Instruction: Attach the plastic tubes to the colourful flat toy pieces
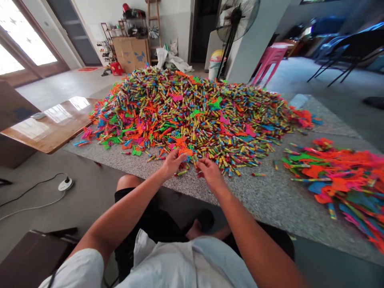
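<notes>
At the near edge of a big heap of small colourful wrapped tubes [240, 116], my two hands are close together. My left hand [174, 163] is closed, fingers pinching a flat orange plastic piece [186, 152]. Just to its right, my right hand [209, 171] pinches a small yellowish wrapped tube [195, 159] between thumb and fingers. The tube's end is near the orange piece; whether they touch I cannot tell. Orange, green, pink and blue flat plastic shapes are mixed into the heap, such as a green one [216, 103].
The heap lies on a speckled stone tabletop [252, 192]. A second pile of plastic pieces joined with tubes [339, 176] lies at the right. Left are a glossy wooden board [51, 124] and a power socket on the floor [65, 184]. A fan [235, 18] stands behind.
</notes>
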`<state>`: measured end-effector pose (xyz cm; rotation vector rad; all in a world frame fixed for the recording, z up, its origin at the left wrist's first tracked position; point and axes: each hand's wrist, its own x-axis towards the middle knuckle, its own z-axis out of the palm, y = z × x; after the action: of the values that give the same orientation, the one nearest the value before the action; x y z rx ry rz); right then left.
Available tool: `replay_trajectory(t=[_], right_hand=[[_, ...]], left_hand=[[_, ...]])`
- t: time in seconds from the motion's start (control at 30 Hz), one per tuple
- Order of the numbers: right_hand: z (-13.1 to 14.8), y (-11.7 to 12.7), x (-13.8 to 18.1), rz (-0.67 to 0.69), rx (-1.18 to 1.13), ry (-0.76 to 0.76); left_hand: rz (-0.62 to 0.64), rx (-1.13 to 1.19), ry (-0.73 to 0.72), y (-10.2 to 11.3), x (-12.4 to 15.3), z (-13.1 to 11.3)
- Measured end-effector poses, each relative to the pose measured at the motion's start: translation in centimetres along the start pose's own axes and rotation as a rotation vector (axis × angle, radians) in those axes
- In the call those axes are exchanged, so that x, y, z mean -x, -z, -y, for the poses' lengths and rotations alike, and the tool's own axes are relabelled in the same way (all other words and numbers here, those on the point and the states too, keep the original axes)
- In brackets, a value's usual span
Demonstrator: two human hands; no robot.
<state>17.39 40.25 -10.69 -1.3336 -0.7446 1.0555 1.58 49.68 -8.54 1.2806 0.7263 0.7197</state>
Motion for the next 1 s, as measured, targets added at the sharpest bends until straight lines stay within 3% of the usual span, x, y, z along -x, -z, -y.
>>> replay_trajectory(t=[0.17, 0.37, 0.53, 0.7, 0.87, 1.0], right_hand=[[-1.1, -0.9, 0.6, 0.022, -0.032, -0.005], [-1.9, -1.7, 0.9, -0.111, -0.135, 0.011], [-2.1, -2.0, 1.2, -0.176, -0.16, 0.052], [-2.2, -1.4, 1.3, -0.267, -0.164, 0.039], [-1.6, 0.4, 1.3, -0.242, -0.045, 0.064], [-0.3, 2.4, 1.3, -0.097, 0.019, 0.087]], left_hand=[[-0.014, 0.13, 0.022, -1.9, 0.3, 0.6], [-0.182, 0.204, 0.047, -3.4, -0.3, 1.2], [-0.219, 0.263, 0.08, -4.1, -0.5, 1.1], [-0.198, 0.208, 0.098, -3.3, -0.9, 2.1], [-0.21, -0.108, 0.12, -1.7, -1.8, 3.3], [-0.008, -0.25, 0.046, 0.0, -1.4, 2.1]])
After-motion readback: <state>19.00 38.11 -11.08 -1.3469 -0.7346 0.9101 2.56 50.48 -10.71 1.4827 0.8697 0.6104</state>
